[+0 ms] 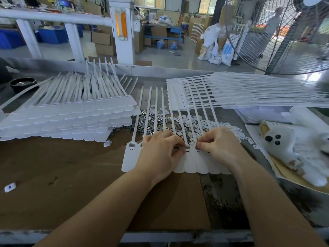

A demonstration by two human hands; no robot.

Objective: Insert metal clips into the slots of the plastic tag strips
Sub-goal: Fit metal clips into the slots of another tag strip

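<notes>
Two hands, left hand (pixel 161 150) and right hand (pixel 218 145), each pinch a metal clip (pixel 187 147) over the tag strip (pixel 190 161) beneath; best seated square before pressing.

Stacked strips (pixel 67 114) left, fanned strips (pixel 249 91) right, clip pile (pixel 160 122) between.
</notes>
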